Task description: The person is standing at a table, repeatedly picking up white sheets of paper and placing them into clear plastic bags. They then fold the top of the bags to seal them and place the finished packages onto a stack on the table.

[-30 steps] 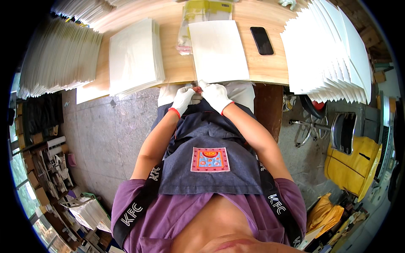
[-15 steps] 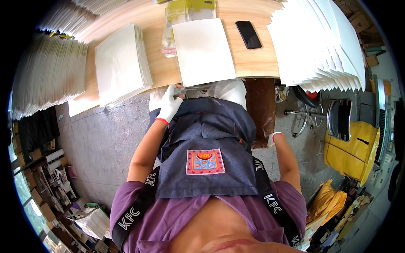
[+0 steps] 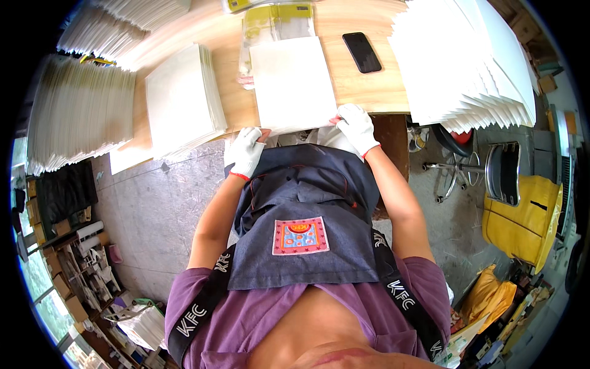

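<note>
On the table in front of me lies a white rectangular sheet or thin stack [image 3: 294, 83], its near edge at the table's front edge. Clear plastic film [image 3: 295, 134] shows along that near edge, like the mouth of a bag around the sheet. My left hand [image 3: 247, 150], in a white fingerless-tipped glove, is closed at the near left corner, fingertips pinching the film. At the near right corner my right hand [image 3: 356, 128], gloved alike, has its fingertips closed on the edge. Exactly how much film each hand grips is hard to see.
Left of the sheet is a stack of white sheets [image 3: 181, 101], with a taller stack [image 3: 83, 114] beyond. Fanned white sheets [image 3: 464, 67] stand at right. A black phone [image 3: 361, 52] and yellow-printed clear bags [image 3: 276, 21] lie behind. A chair [image 3: 503, 173] stands on the floor.
My right hand has come up from beside my right hip to the sheet's near right corner. My left hand stays near the left corner. The sheet sits slightly nearer to me in view.
</note>
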The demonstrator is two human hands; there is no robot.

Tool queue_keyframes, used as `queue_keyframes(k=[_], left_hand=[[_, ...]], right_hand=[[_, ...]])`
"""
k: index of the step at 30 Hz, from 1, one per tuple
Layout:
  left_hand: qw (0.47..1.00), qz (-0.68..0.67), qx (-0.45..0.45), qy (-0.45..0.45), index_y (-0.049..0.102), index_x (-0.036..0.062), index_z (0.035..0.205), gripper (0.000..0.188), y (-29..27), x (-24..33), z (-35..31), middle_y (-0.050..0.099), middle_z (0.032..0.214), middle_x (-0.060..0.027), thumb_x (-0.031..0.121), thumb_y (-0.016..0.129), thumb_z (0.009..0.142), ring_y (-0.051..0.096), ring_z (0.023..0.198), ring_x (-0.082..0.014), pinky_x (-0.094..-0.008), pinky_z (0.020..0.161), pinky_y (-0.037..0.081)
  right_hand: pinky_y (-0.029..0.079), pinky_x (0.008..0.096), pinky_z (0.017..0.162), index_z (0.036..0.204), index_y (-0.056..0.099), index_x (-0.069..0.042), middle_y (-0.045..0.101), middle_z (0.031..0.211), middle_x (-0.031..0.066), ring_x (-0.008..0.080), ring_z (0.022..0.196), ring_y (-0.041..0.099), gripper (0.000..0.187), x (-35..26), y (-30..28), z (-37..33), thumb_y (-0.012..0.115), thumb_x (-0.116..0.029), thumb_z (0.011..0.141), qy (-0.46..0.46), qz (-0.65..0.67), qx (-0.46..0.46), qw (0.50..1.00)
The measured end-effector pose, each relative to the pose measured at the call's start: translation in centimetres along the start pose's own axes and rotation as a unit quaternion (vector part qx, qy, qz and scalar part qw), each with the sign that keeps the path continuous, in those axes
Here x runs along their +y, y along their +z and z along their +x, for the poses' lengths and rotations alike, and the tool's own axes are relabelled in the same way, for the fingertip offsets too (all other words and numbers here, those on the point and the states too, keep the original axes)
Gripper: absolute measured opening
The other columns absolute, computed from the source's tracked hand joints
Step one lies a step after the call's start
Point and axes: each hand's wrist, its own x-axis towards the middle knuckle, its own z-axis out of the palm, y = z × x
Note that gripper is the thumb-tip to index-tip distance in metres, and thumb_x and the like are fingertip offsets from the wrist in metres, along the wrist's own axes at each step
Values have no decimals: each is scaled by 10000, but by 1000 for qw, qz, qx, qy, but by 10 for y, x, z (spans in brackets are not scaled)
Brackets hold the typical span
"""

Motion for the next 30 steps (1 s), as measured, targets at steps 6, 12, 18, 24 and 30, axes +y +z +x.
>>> queue_keyframes(k=[6,12,18,24,30], left_hand=[[882,-365,59,-294,558,33,1031,190,20,-4,-1,591,800,-46,96,609,860,588,656,-126,-252,564,467],[782,-509,76,-352,465,5,1190,360,-2,-5,10,578,1024,-110,4,527,835,604,731,-158,-281,631,533],[775,-560,46,-290,463,-40,1258,411,-30,-10,28,575,1096,-85,37,523,858,588,864,-152,-279,680,529],[883,-372,159,-239,479,-22,1276,444,-139,-9,-3,583,988,-58,139,592,878,544,802,-98,-217,719,445],[909,-127,301,-257,521,30,1252,429,-187,-117,-49,595,1120,-136,53,441,831,562,943,-193,-293,858,434]], right_hand=[[425,442,656,844,547,-81,586,803,133,325,794,575,218,-15,1,15,594,-293,825,178,-40,31,983],[443,429,643,823,558,-72,631,726,149,322,704,604,365,-20,-26,8,453,-410,914,265,95,-38,959],[307,182,395,900,592,-69,640,720,27,33,461,429,128,-24,5,11,524,-177,896,387,493,-152,765],[339,171,433,1092,572,-50,593,749,0,28,521,455,215,-113,23,75,479,-139,919,301,543,-205,757],[441,270,540,893,626,-32,661,745,57,110,642,602,255,-223,66,139,566,-279,870,181,467,-247,829]])
